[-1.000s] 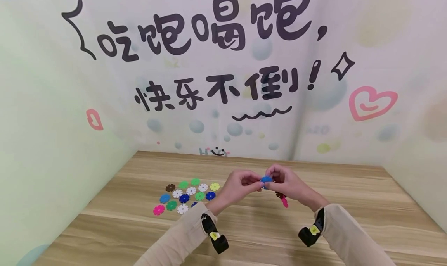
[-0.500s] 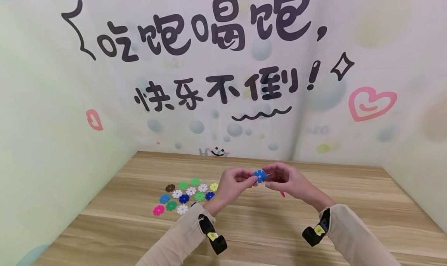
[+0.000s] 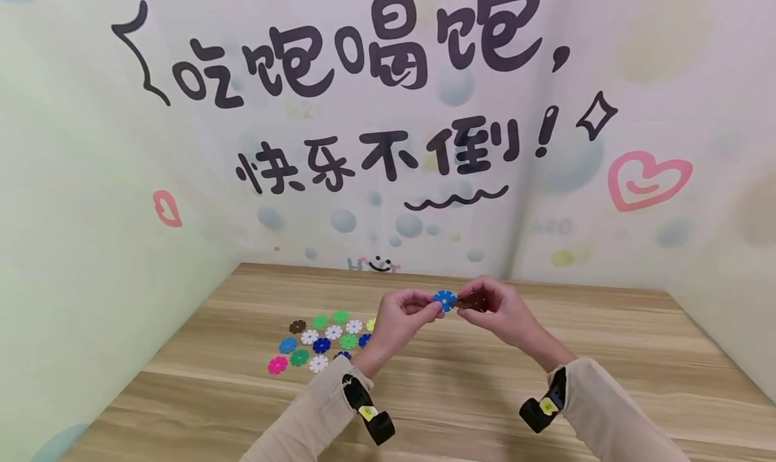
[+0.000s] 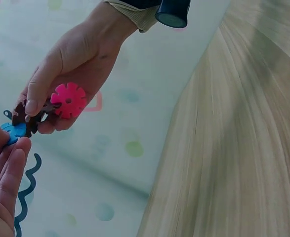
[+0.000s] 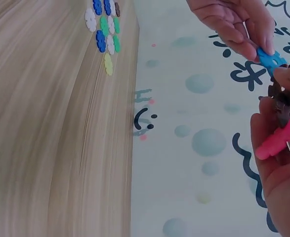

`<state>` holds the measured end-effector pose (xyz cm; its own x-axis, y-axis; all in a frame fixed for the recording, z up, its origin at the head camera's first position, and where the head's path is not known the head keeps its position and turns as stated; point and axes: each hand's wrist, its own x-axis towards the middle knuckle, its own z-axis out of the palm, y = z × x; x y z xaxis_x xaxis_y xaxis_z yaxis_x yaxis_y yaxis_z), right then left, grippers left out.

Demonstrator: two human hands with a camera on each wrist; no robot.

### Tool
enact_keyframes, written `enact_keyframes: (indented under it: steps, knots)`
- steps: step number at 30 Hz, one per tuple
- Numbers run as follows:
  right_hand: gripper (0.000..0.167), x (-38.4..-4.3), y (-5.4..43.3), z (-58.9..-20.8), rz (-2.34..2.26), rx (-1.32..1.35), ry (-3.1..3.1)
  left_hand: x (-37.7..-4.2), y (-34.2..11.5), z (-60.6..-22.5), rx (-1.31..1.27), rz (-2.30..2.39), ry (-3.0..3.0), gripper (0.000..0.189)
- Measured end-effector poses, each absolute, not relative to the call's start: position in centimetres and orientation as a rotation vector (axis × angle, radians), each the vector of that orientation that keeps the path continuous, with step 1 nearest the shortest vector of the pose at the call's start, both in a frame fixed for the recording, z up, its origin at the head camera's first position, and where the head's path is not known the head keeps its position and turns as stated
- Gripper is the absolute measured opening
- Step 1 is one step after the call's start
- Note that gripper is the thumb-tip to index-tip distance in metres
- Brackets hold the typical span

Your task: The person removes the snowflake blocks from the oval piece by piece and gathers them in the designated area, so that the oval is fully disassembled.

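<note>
My left hand [image 3: 403, 319] pinches a blue notched interlocking disc [image 3: 445, 301] between thumb and fingers, above the table. My right hand [image 3: 509, 317] grips a small cluster of brown interlocking discs [image 3: 477, 300], thumb on one side and fingers behind. A pink disc [image 4: 69, 100] is joined to the brown ones, as the left wrist view shows; in the head view the right hand hides it. The blue disc's edge meets a brown disc [image 5: 286, 98]. Whether their slots are engaged I cannot tell.
Several loose notched discs lie flat on the wooden table [image 3: 242, 408] at the left: white [image 3: 318, 364], green [image 3: 300, 357], dark blue [image 3: 321, 345], pink [image 3: 277, 365], brown [image 3: 297, 326] and others. My left forearm partly covers this group. A printed cloth wall [image 3: 388, 233] stands behind the table.
Both hands have risen slightly. The blue disc has shifted left and up and turned its face to the head camera. The right hand has turned its brown cluster, bringing it against the blue disc.
</note>
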<state>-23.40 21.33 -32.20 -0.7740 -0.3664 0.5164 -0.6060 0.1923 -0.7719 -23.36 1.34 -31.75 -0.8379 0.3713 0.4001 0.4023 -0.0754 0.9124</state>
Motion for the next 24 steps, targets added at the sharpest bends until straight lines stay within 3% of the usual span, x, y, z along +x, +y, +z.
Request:
enact_keyframes:
  steps: [6, 24]
  knots:
    - [0.013, -23.30, 21.10, -32.22, 1.523, 0.975, -2.188, -23.28, 1.45, -32.07, -0.871, -2.099, -2.126, 0.015]
    - [0.013, -22.73, 21.23, -31.96, 1.449, 0.980, -2.174, -22.57, 1.75, -31.50, -0.852, -2.017, -2.166, 0.015]
